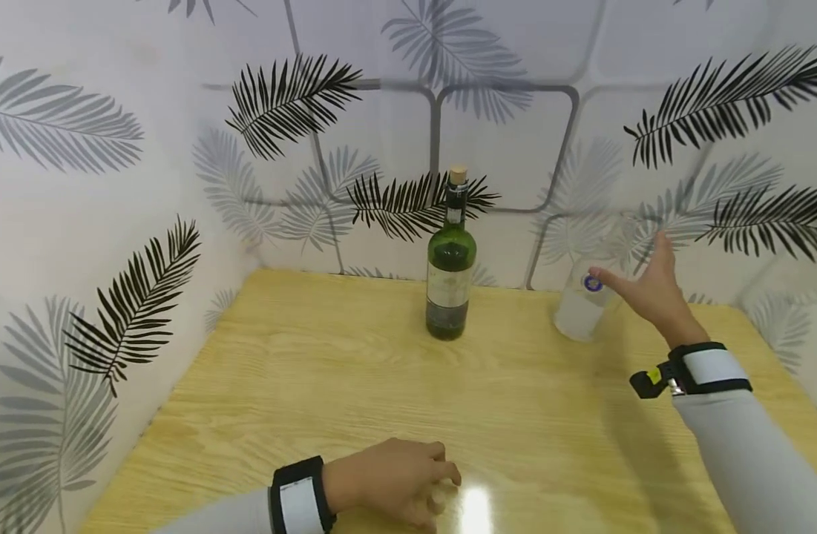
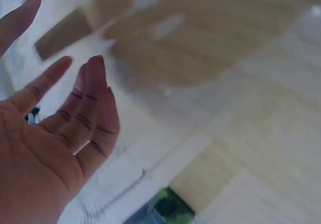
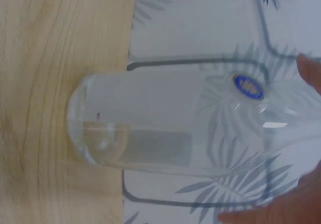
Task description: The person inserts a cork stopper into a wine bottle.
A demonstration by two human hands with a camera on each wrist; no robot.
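A clear glass bottle (image 1: pixel 577 310) with a small blue oval badge stands at the back right of the table. My right hand (image 1: pixel 655 288) is beside its upper part, thumb and fingers spread apart. In the right wrist view the clear bottle (image 3: pixel 150 118) lies between fingers (image 3: pixel 271 213) at the lower right and a fingertip at the right edge, with its neck running out of frame. Low over the table's front, my left hand (image 1: pixel 396 476) hangs with loosely bent fingers and holds nothing. The left wrist view shows its palm (image 2: pixel 35 169) and relaxed fingers.
A green wine bottle (image 1: pixel 450 274) with a cork and a pale label stands upright at the back middle of the wooden table (image 1: pixel 315 371). Behind the table rises a wall (image 1: pixel 508 148) with a feather pattern. Light glares off the tabletop near the left hand.
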